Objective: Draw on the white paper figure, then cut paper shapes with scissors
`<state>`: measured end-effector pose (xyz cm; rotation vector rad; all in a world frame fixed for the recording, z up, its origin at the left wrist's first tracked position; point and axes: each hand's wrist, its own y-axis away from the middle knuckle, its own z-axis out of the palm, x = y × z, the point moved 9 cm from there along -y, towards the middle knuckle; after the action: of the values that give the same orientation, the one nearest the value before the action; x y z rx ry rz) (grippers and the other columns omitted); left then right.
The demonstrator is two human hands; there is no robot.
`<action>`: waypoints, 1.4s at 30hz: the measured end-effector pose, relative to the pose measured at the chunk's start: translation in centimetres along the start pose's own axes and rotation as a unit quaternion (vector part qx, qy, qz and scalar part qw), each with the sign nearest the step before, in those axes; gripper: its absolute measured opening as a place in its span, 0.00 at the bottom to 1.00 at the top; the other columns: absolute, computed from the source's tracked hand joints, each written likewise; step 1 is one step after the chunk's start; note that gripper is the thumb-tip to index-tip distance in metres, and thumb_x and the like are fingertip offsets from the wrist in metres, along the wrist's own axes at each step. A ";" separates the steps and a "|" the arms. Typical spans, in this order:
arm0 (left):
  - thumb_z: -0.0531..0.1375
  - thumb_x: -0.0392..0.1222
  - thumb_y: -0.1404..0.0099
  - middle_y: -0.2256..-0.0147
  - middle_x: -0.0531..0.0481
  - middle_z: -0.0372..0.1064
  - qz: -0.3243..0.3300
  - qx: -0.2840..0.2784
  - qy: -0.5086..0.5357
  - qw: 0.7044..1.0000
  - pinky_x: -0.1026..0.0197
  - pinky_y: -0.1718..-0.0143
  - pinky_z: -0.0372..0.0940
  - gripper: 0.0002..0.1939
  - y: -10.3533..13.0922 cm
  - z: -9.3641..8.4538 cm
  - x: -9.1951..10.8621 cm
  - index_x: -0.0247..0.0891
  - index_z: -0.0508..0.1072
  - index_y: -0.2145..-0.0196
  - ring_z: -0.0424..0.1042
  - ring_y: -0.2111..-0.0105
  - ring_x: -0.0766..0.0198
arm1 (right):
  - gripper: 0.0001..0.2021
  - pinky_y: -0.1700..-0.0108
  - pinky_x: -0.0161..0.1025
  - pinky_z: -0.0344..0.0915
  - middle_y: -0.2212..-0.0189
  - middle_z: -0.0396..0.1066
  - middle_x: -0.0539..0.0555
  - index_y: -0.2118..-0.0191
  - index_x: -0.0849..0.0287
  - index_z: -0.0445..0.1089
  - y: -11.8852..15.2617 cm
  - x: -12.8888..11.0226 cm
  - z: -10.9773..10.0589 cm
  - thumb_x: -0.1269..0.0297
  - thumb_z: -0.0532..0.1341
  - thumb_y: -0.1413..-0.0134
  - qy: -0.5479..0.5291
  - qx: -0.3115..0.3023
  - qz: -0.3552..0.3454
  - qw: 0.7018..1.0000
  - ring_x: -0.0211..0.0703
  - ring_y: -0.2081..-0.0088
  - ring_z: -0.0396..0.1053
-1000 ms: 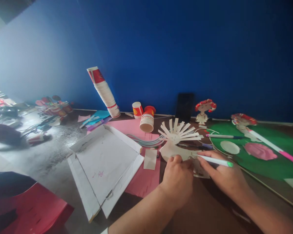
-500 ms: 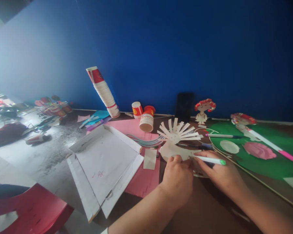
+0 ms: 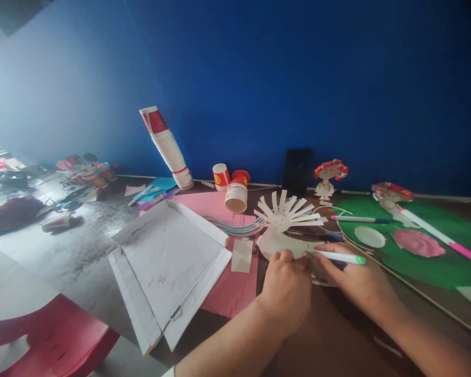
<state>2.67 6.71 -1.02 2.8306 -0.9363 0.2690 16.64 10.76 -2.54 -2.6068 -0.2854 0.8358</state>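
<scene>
In my right hand [image 3: 349, 267] is a white marker pen [image 3: 339, 256] with a green end, its fingers closed round it and its tip over a white paper piece [image 3: 277, 245]. My left hand [image 3: 286, 285] is closed, with curled fingers pressed on the paper's near side, beside the marker tip. Both hands cover part of the paper. Just beyond it lies a white paper cutout with fanned strips [image 3: 280, 222] and small marks on its round middle. A paper figure [image 3: 325, 188] with red-and-white curled hair leans against the wall behind.
On the left lies an open white box lid [image 3: 172, 277] on pink paper [image 3: 235, 298]. Stacked paper cups [image 3: 170, 152] lean on the blue wall [image 3: 235, 78]. A green sheet [image 3: 404, 272] at right bears a pink marker [image 3: 439, 234]. A red chair [image 3: 63, 335] stands lower left.
Both hands keep nearly the same place and hold. A dark shape over the red chair at the lower left is gone from view.
</scene>
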 end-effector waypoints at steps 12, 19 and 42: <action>0.58 0.38 0.31 0.51 0.42 0.77 0.004 0.005 0.008 1.000 0.49 0.51 0.60 0.10 0.0 0.1 0.0 0.36 0.78 0.55 0.66 0.52 0.50 | 0.14 0.54 0.49 0.77 0.61 0.85 0.54 0.59 0.50 0.81 0.0 -0.1 -0.3 0.51 0.60 0.37 -0.002 0.007 0.002 1.000 0.55 0.59 0.83; 0.58 0.38 0.30 0.50 0.44 0.76 0.001 -0.003 -0.003 1.000 0.50 0.52 0.60 0.12 -0.1 0.1 0.0 0.34 0.77 0.53 0.66 0.52 0.51 | 0.13 0.55 0.47 0.77 0.61 0.85 0.53 0.59 0.50 0.81 0.0 0.1 -0.5 0.51 0.61 0.36 0.010 0.019 0.006 1.000 0.54 0.59 0.83; 0.57 0.38 0.29 0.47 0.44 0.76 0.003 -0.007 0.000 1.000 0.49 0.51 0.61 0.13 -0.1 0.1 0.1 0.34 0.78 0.52 0.67 0.51 0.50 | 0.15 0.60 0.46 0.75 0.63 0.86 0.53 0.59 0.51 0.82 -0.5 -0.4 -0.6 0.52 0.59 0.35 0.055 0.036 -0.028 0.997 0.54 0.62 0.83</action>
<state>2.81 6.73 -1.09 2.8160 -0.9441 0.2613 16.64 10.97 -1.68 -2.5545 -0.2921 0.6696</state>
